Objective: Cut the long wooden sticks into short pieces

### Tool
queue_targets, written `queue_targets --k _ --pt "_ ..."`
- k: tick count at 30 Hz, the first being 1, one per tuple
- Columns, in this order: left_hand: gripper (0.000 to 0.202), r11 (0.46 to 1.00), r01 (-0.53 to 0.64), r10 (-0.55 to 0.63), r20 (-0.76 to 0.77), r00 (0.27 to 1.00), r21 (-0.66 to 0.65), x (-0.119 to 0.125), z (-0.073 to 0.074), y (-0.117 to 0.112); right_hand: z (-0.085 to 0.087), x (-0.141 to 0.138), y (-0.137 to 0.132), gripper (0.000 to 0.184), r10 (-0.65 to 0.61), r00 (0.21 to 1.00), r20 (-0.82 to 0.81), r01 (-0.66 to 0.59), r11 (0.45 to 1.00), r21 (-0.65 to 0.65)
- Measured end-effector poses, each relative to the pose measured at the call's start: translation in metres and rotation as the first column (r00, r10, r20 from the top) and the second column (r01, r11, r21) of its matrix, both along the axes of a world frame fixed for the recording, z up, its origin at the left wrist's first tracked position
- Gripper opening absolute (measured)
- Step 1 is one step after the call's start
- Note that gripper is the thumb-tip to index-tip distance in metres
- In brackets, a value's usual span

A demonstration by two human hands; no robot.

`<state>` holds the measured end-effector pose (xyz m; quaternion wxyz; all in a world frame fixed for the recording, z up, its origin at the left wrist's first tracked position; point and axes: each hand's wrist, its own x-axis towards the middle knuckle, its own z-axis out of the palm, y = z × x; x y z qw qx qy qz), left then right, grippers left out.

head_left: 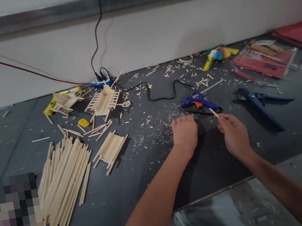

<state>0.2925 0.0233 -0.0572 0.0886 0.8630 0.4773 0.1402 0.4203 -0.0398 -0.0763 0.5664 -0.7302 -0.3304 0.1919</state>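
My left hand (185, 134) rests low over the table with its fingers curled in; anything inside them is hidden. To its right, my right hand (235, 133) pinches a short wooden stick (213, 112) between thumb and fingers. Just beyond both hands lies a blue glue gun (197, 101) with an orange trigger, on its side. Blue-handled pliers or cutters (263, 105) lie to the right of my right hand. Left of my hands is a small tray-like frame of glued sticks (111, 150).
A big pile of wooden sticks (67, 186) covers the left side. Behind it stand two stick models (104, 99), a yellow cap (83, 122) and a blue power strip (101, 82). Offcuts litter the back. Plastic packets (266, 59) lie at right; a black cable (163, 98) crosses the table.
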Motion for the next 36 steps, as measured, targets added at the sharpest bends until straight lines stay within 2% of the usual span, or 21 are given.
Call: queue_targets --k 14,20,32,36 --pt "0.015 1.000 0.018 -0.017 0.046 0.999 -0.022 -0.0048 -0.0005 -0.0006 -0.0002 -0.0031 -0.0015 0.031 -0.017 1.000 -0.016 0.017 1.000 0.022" --pt "0.018 0.997 0.023 -0.022 0.016 1.000 -0.073 -0.0037 0.0026 0.0003 -0.0004 -0.0032 -0.0015 0.031 -0.020 1.000 -0.008 0.020 1.000 0.014" --pt "0.023 0.998 0.017 -0.019 -0.035 0.999 -0.056 0.0008 0.0013 -0.0021 0.0017 -0.0030 -0.0024 0.035 -0.001 0.997 0.079 0.002 1.000 -0.018" --pt "0.022 0.998 0.018 -0.021 -0.047 0.999 -0.061 0.0007 0.0027 -0.0028 0.0009 -0.0029 -0.0016 0.034 -0.009 0.999 0.051 0.009 1.000 -0.004"
